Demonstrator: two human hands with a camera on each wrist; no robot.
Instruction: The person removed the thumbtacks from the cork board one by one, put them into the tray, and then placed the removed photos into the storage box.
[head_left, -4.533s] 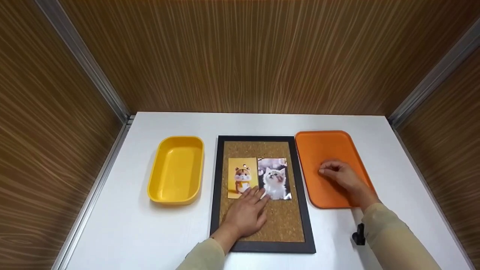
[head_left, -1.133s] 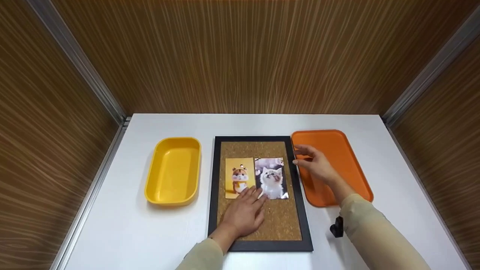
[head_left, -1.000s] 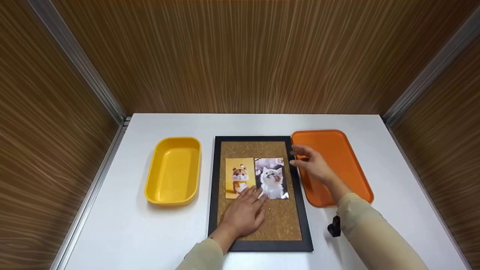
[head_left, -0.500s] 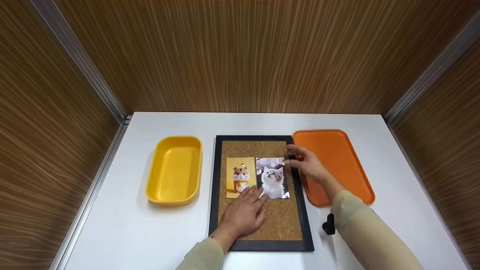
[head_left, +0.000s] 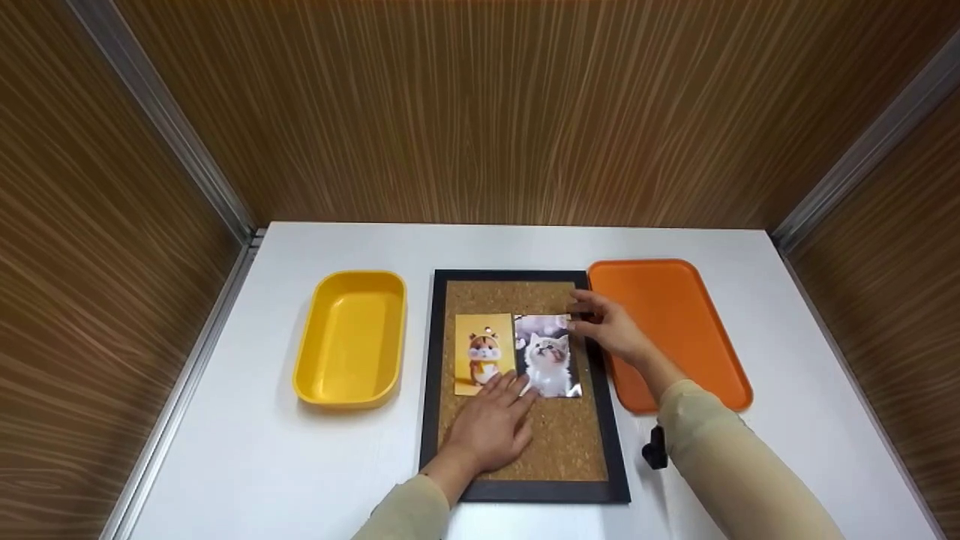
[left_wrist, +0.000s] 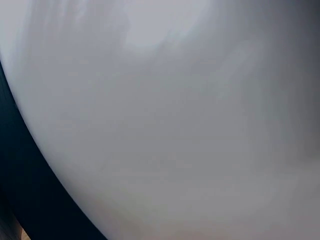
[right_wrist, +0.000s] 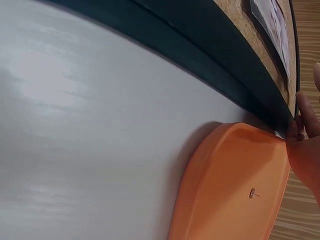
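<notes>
Yellow tub (head_left: 351,339): sits at the left of the white table (head_left: 247,450), well apart from both hands, nothing in it.
Cork board (head_left: 525,300): black-framed, lying flat in the middle, between the tub and the tray.
Hamster card (head_left: 482,349): on the cork, left of the pair, a pin near its top edge.
Left hand (head_left: 489,431): laid flat on the cork below the cards, fingers straight and spread; fingertips (head_left: 517,384) rest on the bottom edges where the two cards meet.
Kitten card (head_left: 546,356): just right of the hamster card, their edges touching.
Right hand (head_left: 611,324): at the kitten card's top right corner, over the board's right frame; thumb and fingers are drawn together there. Something tiny may be pinched between them, but I cannot tell.
Orange tray (head_left: 675,300): right of the board, its rim touching the frame; the right wrist view shows one small pin (right_wrist: 253,193) lying in it, apart from the fingers (right_wrist: 302,117).
Left wrist view: only blurred white table and a dark edge.
</notes>
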